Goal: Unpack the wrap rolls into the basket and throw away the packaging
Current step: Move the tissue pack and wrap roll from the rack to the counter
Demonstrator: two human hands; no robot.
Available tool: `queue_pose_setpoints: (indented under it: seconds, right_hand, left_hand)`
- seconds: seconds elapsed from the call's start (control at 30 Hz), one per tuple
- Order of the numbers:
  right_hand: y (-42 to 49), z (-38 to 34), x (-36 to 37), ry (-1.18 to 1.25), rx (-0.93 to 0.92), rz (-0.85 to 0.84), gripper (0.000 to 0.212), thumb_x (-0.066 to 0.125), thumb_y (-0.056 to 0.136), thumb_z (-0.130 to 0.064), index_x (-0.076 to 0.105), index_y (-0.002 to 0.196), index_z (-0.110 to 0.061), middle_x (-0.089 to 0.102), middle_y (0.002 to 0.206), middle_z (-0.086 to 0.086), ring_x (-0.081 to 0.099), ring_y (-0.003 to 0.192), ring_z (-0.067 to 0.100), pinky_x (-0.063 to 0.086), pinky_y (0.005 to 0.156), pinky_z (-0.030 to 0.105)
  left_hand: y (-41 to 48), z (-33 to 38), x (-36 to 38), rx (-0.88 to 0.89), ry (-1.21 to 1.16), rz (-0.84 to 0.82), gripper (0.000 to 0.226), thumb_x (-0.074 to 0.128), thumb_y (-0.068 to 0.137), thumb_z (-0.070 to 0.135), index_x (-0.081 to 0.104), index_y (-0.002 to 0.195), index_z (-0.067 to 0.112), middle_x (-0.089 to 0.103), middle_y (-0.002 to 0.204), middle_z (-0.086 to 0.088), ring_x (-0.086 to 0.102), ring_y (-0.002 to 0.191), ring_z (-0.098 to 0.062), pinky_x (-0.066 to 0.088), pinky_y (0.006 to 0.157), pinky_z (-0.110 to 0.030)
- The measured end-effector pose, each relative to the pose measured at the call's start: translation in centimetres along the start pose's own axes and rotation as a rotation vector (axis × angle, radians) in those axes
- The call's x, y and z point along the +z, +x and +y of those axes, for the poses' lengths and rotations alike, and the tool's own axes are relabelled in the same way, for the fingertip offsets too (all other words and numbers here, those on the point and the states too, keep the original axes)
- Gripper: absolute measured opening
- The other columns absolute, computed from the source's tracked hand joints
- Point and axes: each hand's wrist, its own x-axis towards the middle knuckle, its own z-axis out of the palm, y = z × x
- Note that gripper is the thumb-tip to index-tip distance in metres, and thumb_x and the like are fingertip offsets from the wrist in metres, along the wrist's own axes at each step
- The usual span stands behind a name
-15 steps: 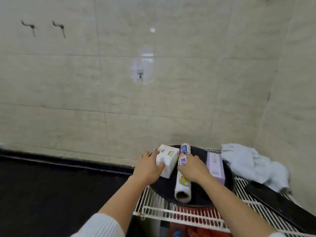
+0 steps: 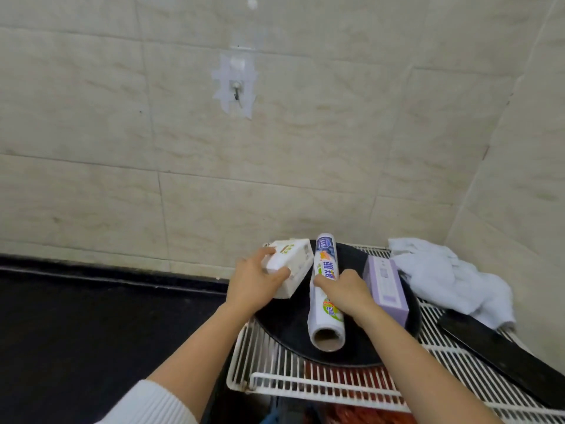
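On the black tray [image 2: 360,356]: left hand [image 2: 253,286] clamped around white box [image 2: 290,267] at tray's left edge; right hand [image 2: 345,292] curled over wrap roll [image 2: 325,289] (printed label) mid-tray; purple box [image 2: 386,286] lying right.

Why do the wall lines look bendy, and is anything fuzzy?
Head view: the wide-angle lens bows the beige tile wall's grout lines; soft, even light, no hard shadows; the left hand on the white carton looks slightly smeared; the printed plastic-wrap roll is sharper.
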Motion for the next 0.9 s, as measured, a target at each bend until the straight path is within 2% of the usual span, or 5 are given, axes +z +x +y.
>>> queue_pose_setpoints:
  seconds: [0.17,0.3,0.43,0.73,0.9]
  right_hand:
    - [-2.0,-4.4,0.8,0.189,-0.12,-0.131,0.033,0.068,0.08,-0.043,0.062,0.098,-0.016,0.071,0.085,-0.001,0.068,0.067,0.008,0.045,0.047,0.02]
    - [-4.4,-10.7,6.3,0.259,-0.224,-0.244,0.027,0.068,0.081,-0.039,0.065,0.096,-0.016,0.073,0.09,0.002,0.071,0.074,0.015,0.052,0.058,0.026]
    - [-6.4,-15.7,15.4,0.247,-0.23,-0.364,0.023,0.068,0.082,-0.037,0.063,0.094,-0.017,0.072,0.091,0.004,0.07,0.073,0.015,0.051,0.059,0.027]
    - [-13.8,-13.1,38.7,0.005,-0.015,-0.466,0.041,0.065,0.08,-0.042,0.056,0.107,-0.012,0.068,0.108,0.008,0.067,0.092,0.024,0.055,0.08,0.037]
    - [-17.6,-10.4,45.6,-0.19,-0.063,-0.44,0.043,0.059,0.083,-0.044,0.047,0.11,-0.012,0.06,0.109,0.009,0.062,0.094,0.026,0.047,0.07,0.032]
  left_hand:
    - [-1.2,-4.6,-6.3,-0.011,-0.313,0.184,0.052,0.06,0.066,0.053,0.05,0.117,0.05,0.06,0.114,0.003,0.061,0.085,-0.005,0.055,0.062,-0.028]
    - [-0.9,-9.2,-11.5,-0.06,-0.25,0.32,0.056,0.061,0.063,0.055,0.049,0.118,0.055,0.058,0.117,0.0,0.064,0.089,-0.017,0.057,0.079,-0.045]
    - [-1.4,-16.9,-16.8,-0.142,-0.113,0.415,0.061,0.06,0.066,0.057,0.045,0.125,0.051,0.051,0.119,-0.002,0.061,0.082,-0.015,0.056,0.073,-0.039]
    - [-9.4,-37.7,-22.4,-0.471,0.031,0.369,0.065,0.064,0.077,0.048,0.037,0.136,0.047,0.039,0.125,-0.008,0.056,0.09,-0.024,0.047,0.083,-0.035]
    - [-11.9,-42.3,-22.4,-0.483,0.102,0.337,0.064,0.069,0.079,0.038,0.041,0.136,0.037,0.035,0.129,-0.011,0.044,0.114,-0.03,0.044,0.089,-0.037]
